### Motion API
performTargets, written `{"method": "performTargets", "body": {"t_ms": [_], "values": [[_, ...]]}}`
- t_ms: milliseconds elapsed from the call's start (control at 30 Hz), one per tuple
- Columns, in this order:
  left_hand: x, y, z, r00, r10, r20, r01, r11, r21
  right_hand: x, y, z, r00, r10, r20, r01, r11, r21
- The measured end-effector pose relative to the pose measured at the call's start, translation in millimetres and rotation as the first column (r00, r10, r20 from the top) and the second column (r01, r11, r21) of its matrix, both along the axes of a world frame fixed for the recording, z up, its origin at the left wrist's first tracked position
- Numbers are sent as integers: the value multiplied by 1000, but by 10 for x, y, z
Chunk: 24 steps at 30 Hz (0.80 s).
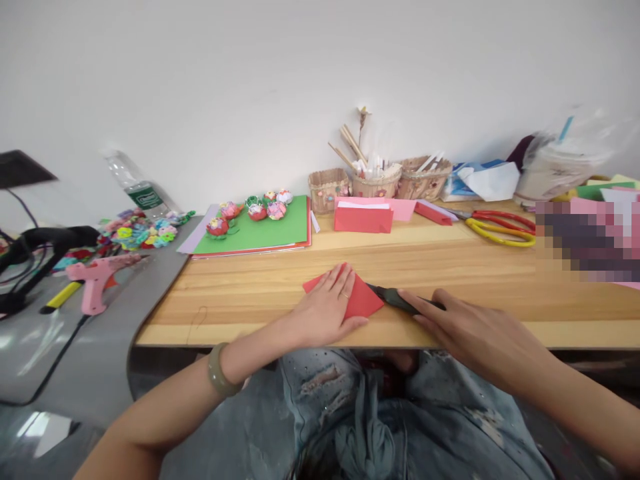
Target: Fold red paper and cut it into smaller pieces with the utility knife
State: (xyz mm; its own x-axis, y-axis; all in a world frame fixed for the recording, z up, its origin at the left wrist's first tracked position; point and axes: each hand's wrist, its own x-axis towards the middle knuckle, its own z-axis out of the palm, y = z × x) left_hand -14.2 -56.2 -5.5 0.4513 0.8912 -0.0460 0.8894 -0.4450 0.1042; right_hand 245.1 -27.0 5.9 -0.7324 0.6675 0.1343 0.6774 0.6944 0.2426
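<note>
A folded sheet of red paper [364, 301] lies on the wooden table in front of me. My left hand [327, 307] rests flat on its left part, fingers stretched out and pressing down. In my right hand [465, 330] is a slim black tool [400, 300] that looks like a knife, held low over the wood. Its dark tip meets the paper's upper right edge; whether it sits inside the fold, I cannot tell. My index finger lies along the tool, and the palm hides part of the grip.
Behind the paper stand a red folded paper box [363, 219] and woven baskets [329, 190]. Yellow-and-red-handled scissors [503, 230] lie right. Small paper flowers top green paper [290, 230] at left. A pink glue gun [97, 283] rests on the grey side surface.
</note>
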Motion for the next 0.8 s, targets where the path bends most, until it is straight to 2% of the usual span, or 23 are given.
{"method": "performTargets", "body": {"t_ms": [333, 633, 800], "values": [[-9, 6, -32, 999, 14, 30, -14, 1000, -16, -239, 200, 105, 994, -43, 98, 49, 997, -60], [-17, 18, -76, 999, 15, 45, -15, 1000, 7, -440, 362, 135, 991, -125, 50, 132, 974, -186], [-13, -4, -51, 996, 19, 82, -19, 1000, -10, -540, 487, 127, 987, -163, -4, 159, 967, -199]]}}
